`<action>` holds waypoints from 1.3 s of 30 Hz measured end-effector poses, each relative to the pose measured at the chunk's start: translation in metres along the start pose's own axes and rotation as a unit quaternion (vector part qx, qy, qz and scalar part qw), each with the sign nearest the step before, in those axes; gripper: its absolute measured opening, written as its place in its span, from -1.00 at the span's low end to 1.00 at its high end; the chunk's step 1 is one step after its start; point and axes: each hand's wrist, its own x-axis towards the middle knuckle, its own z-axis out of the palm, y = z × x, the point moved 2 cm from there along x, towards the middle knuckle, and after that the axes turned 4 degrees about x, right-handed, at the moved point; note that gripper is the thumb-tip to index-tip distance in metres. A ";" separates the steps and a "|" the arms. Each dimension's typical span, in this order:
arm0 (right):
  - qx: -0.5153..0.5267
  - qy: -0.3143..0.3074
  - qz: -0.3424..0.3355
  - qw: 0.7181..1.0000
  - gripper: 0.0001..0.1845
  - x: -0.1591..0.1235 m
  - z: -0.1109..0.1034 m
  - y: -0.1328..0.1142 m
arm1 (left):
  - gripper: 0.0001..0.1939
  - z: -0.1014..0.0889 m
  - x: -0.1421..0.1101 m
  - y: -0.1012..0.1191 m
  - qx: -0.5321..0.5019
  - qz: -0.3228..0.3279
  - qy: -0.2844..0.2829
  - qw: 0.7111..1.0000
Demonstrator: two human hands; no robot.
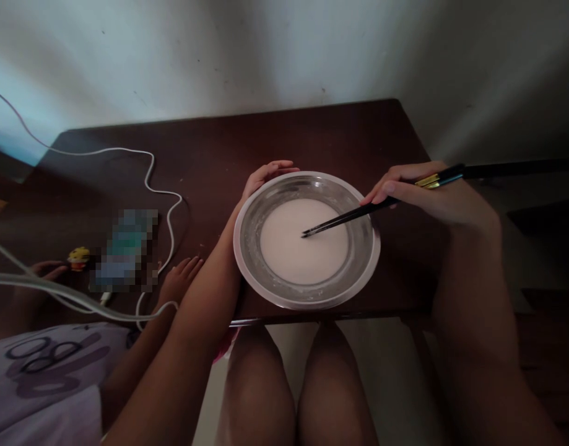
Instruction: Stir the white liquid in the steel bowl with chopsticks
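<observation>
A wide metal bowl (247,257) stands near the front edge of the dark table, holding a smooth white liquid (293,260). My left hand (270,176) curls around the bowl's far left rim, its palm and some fingers hidden behind the metal. In my right hand (414,189) is a pair of black chopsticks (349,215) with gold and blue bands near the top. Their tips meet the liquid near the middle of the bowl, slanting down to the left. My right fingers are closed around them, just over the bowl's right rim.
At the left, another person in a printed shirt (52,365) rests a hand (182,279) on the table (210,148). A blurred-out phone (126,248), a small yellow toy figure (78,258) and a white cable (170,229) lie there. A wall (265,62) borders the back.
</observation>
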 end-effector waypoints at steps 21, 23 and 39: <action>0.006 -0.018 -0.011 1.000 -0.69 0.001 0.000 -0.001 | -0.82 0.004 -0.005 0.004 0.014 0.006 0.016 1.000; -0.003 -0.023 0.000 1.000 -0.70 0.000 -0.001 0.000 | -0.82 0.003 -0.003 0.003 0.014 0.005 0.012 1.000; 0.007 -0.075 -0.017 0.997 -0.67 0.002 0.002 -0.003 | -0.80 0.012 -0.009 0.009 -0.034 -0.025 0.053 0.998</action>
